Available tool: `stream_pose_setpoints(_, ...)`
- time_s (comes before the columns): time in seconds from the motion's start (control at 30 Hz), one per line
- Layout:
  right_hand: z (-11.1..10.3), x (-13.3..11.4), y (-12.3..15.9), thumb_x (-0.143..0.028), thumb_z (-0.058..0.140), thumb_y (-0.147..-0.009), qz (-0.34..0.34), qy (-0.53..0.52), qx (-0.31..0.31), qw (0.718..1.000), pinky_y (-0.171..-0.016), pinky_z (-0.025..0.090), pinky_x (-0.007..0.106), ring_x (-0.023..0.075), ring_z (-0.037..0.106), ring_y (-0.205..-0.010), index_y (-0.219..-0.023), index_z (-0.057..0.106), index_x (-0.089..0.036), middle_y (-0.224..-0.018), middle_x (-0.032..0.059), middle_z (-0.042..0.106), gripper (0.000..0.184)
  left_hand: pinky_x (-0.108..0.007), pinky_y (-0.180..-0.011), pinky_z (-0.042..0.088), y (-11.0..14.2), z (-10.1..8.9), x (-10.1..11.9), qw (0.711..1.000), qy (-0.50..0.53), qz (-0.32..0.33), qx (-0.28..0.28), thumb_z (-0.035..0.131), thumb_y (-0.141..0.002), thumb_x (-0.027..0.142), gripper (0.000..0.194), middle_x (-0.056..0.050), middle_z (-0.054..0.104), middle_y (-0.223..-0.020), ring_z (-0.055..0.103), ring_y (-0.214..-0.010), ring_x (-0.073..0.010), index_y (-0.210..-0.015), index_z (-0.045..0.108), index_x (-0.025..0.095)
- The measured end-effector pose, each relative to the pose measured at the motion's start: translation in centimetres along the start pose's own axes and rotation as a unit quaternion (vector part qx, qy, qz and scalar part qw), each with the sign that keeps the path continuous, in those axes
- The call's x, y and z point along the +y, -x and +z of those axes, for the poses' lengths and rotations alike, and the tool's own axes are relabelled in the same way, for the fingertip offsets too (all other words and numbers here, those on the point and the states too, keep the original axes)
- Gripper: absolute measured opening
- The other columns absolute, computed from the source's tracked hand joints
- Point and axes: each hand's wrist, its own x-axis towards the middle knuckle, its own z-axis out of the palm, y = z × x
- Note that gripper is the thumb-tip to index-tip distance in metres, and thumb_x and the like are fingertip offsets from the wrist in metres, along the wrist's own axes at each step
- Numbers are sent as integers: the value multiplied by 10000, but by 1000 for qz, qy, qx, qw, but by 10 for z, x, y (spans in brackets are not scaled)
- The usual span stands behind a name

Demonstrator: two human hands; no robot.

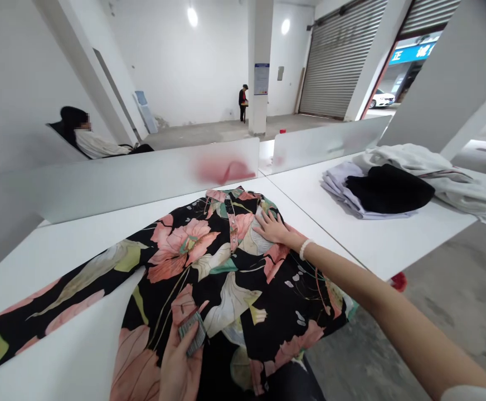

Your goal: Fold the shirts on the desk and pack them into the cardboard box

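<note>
A black long-sleeved shirt (280,312) with large pink, cream and green flowers lies front up on the white table, its collar at the far side. One sleeve (101,273) stretches out to the left. Near the table's front edge, my left hand (182,356) is closed on the shirt's front edge, thumb on top; a pink piece with a buttonhole and a grey striped patch show there. My right hand (271,227), with a pale bracelet at the wrist, rests with fingers spread on the chest of the shirt, right of the button placket (233,225).
Folded lilac and white clothes (414,161) with a black garment (389,189) on top lie on the adjoining table at right. Low frosted dividers (151,178) edge the far side. A person (96,139) reclines beyond at left; another person (243,103) stands by a pillar.
</note>
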Motion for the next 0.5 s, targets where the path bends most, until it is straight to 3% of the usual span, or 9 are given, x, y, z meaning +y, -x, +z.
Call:
stream_pose_setpoints(0.1, 26, 20, -14, -377, 550, -907, 31, 0, -19, 999, -950, 437, 492, 256, 519, -1138, -1266, 504, -179, -1310, 100, 492, 413, -335, -921, 528, -6, -20, -9, 998, -49, 16, 46, 638, -732, 252, 546, -10, 626, -1241, 531, -1210, -240, -1260, 522, 324)
stream_pose_setpoints(0.23, 51, 45, -40, -462, 340, -965, 69, -12, -41, 997, -1118, 140, 554, 300, 165, -1406, -1463, 268, -203, -1545, 108, 185, 567, -401, -944, 514, -8, -39, -8, 989, -125, 66, 45, 667, -725, 383, 704, -47, 509, -1379, 456, -1273, -298, -1371, 391, 331)
stream_pose_setpoints(0.3, 61, 52, -51, -488, 254, -967, 84, -20, -52, 995, -1130, 73, 542, 288, 61, -1428, -1490, 200, -194, -1565, 89, 107, 603, -404, -976, 486, -7, -37, -4, 978, -173, 109, 36, 634, -762, 421, 723, -43, 446, -1433, 420, -1302, -285, -1407, 311, 364)
stream_pose_setpoints(0.5, 67, 71, -66, -486, 275, -943, 126, -46, -43, 990, -1107, 62, 592, 346, 99, -1413, -1467, 283, -180, -1543, 98, 203, 607, -405, -1021, 451, -4, -19, -17, 937, -278, 213, -4, 515, -855, 437, 594, -106, 453, -1415, 437, -1293, -276, -1392, 347, 244)
